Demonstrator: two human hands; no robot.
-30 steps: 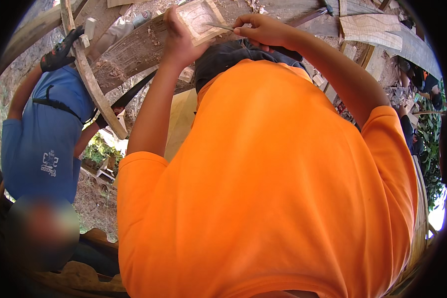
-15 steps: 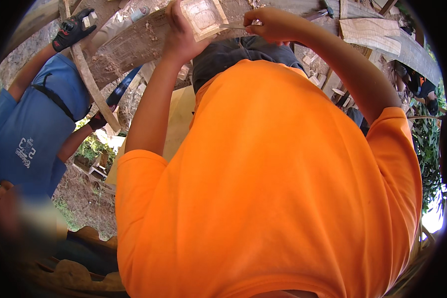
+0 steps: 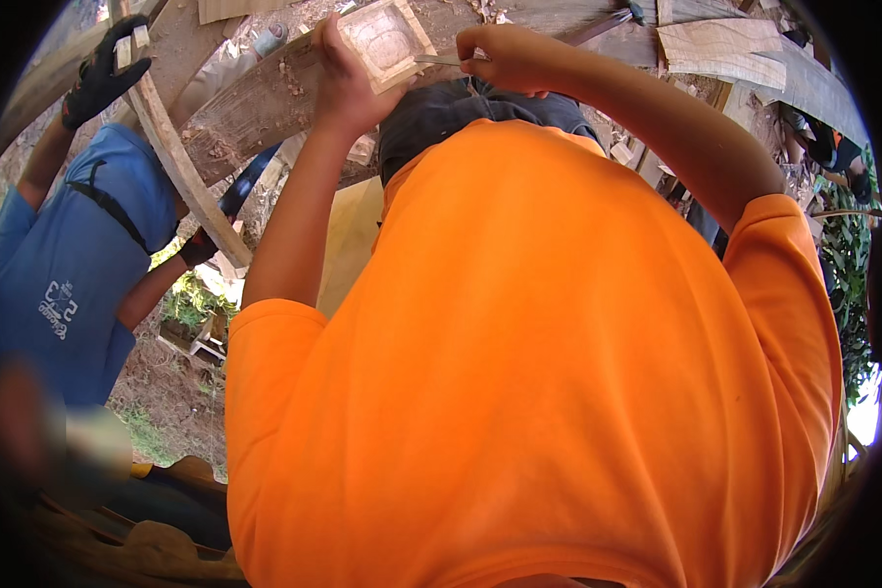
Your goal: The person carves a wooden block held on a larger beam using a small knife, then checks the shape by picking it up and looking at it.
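Wooden carved block (image 3: 387, 41) gripped at edge by left hand (image 3: 341, 83); right hand (image 3: 505, 59) holds chisel (image 3: 439, 61).

I'm outdoors in daylight; bare dirt ground (image 3: 157, 382) with some grass lies at eight o'clock, green foliage (image 3: 853, 284) at three, and rough wooden planks (image 3: 725, 44) at one.

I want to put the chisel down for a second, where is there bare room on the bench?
Bare room: the grey plank left of the left hand, though chips litter it. Crowded: between both hands at the carved wooden block, and right of the right hand, where wood offcuts lie.
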